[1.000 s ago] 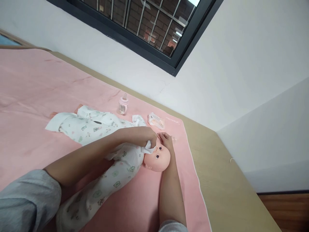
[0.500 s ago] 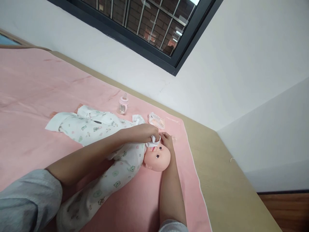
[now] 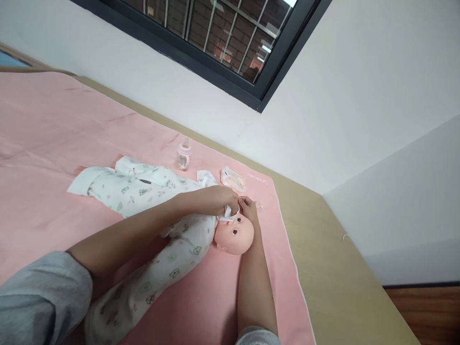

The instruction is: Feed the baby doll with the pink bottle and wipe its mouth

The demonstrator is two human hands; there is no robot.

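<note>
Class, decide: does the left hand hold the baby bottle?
No: the left hand holds a white cloth, and the baby bottle rests apart on the pink mat.

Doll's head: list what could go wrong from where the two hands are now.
1. The white cloth in the left hand sits close to one eye, so it could slide over it.
2. The doll's head is rounded and might roll if the right hand, close against it, moved off.
3. The left forearm crosses above the patterned clothing, so a wide stroke might drag the fabric.
</note>
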